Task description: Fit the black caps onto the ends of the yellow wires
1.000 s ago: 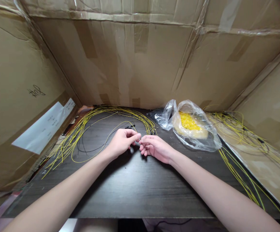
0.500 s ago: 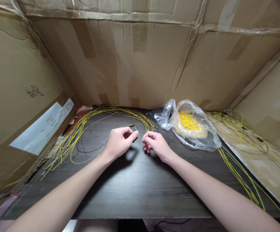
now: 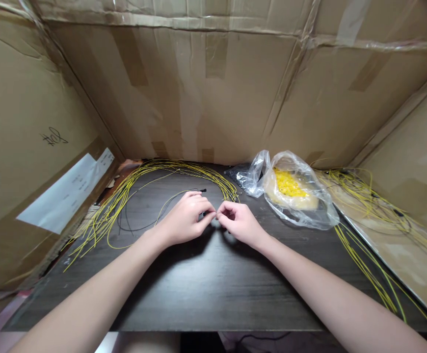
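In the head view, a worker's two bare hands meet over a dark tabletop. The left hand pinches thumb to forefinger; the right hand mirrors it, fingertips nearly touching. Whatever sits between them is too small to tell. A loose yellow wire curves beside the left hand; a bundle of yellow wires arcs behind both.

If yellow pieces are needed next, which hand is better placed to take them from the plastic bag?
Probably the right hand: the plastic bag holding the yellow pieces lies nearer to it than to the left hand.
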Demonstrator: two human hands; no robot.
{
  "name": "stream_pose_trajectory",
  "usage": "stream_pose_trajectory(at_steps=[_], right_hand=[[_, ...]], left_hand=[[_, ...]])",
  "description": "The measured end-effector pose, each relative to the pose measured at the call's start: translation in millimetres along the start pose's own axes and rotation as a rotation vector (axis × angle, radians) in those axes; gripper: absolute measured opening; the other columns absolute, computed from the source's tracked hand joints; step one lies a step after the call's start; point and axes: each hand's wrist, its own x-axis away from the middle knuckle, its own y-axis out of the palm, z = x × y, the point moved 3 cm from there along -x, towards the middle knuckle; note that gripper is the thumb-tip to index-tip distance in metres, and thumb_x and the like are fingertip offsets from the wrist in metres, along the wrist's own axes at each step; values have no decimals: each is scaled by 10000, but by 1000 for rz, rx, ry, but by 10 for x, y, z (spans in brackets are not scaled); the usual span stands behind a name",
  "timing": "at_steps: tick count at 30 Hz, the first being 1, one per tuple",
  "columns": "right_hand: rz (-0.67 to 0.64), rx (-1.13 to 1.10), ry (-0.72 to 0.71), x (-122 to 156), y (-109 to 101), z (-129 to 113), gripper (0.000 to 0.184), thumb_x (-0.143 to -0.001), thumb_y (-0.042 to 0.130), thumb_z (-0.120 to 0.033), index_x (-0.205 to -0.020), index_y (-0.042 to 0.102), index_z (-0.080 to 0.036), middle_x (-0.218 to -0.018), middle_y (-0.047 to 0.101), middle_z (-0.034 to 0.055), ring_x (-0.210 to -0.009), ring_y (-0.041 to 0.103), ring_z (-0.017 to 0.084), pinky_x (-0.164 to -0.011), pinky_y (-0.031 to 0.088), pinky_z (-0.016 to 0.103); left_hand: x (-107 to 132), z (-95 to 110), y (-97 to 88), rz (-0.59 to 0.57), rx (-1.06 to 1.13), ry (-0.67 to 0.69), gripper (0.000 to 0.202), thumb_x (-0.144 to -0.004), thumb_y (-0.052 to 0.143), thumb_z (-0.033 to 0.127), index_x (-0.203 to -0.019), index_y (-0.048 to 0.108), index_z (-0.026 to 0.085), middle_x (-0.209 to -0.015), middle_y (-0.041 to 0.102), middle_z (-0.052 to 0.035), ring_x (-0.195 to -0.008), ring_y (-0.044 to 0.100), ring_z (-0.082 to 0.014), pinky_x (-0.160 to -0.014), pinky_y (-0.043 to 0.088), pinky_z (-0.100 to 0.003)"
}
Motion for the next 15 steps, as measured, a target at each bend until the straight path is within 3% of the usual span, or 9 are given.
stream_pose_trajectory(at_steps=[6, 15], right_hand=[[2, 11, -24, -14, -7, 7, 93, -791, 546, -177, -705, 577, -161, -657, 566, -23, -608, 490, 99, -582, 385, 210], [8, 52, -22, -31, -34, 10, 101, -773, 539, -180, -680, 577, -168, -651, 573, -20, -614, 499, 109, -599, 388, 220]], left_hand=[[-9, -16, 8, -53, 76, -121, 150, -905, 533, 212, -843, 668, 192, -784, 706, -4, -711, 613, -162, -766, 409, -319], [-23, -21, 0, -53, 165, -171, 166, -894, 522, 214, -783, 640, 178, -680, 637, 5, -596, 542, -126, -597, 375, -248]])
